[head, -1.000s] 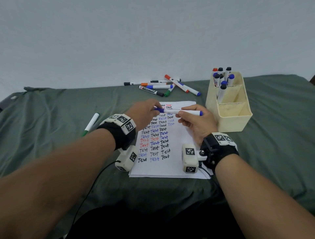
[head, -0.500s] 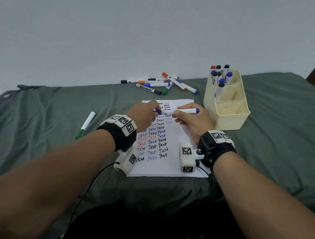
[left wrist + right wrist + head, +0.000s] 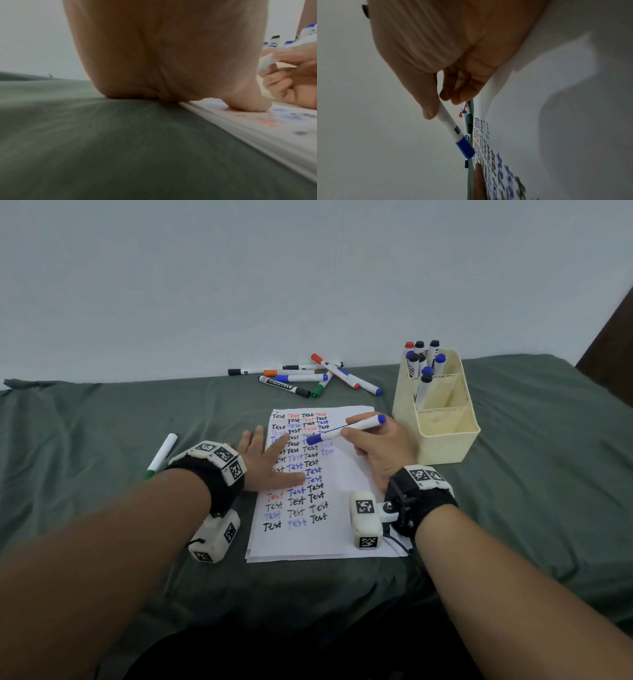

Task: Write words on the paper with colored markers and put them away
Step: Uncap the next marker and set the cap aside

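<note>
Over the paper [image 3: 337, 529], the right hand [image 3: 380, 450] pinches one capped blue marker [image 3: 346, 429]; the left hand [image 3: 270, 463] presses flat, fingers straight, on the sheet's left edge.

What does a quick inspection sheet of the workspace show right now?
Surface: green cloth over the table.
Job's things: paper filled with rows of "Test"; capped blue marker; cream organizer, markers standing in its far compartment.
Clutter: loose markers near the wall; green marker left of the paper.
Hands: left hand flat on the paper's left edge; right hand holds the blue marker.
Cables: black cable by the right wrist camera.
Surroundings: plain wall.
</note>
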{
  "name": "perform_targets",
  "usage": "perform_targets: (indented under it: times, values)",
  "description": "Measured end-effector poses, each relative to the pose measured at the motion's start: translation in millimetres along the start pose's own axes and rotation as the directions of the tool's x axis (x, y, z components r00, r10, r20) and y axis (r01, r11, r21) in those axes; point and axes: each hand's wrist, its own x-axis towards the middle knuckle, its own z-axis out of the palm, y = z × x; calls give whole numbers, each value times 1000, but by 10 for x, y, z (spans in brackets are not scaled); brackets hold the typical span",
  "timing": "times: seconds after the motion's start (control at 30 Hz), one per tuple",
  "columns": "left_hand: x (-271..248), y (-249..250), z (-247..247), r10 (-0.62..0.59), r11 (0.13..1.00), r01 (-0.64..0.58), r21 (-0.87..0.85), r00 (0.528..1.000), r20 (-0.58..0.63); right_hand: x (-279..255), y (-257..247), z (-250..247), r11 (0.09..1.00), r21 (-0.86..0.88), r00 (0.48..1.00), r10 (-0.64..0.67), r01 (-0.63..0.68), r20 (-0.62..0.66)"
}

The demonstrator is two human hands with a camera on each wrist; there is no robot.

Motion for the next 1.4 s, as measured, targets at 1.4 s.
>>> perform_targets:
  times: [1.4]
  values:
    - [-57, 3, -55, 27, 990, -15, -137, 996, 87, -202, -961, -525, 224, -860, 651, -743, 459, 154]
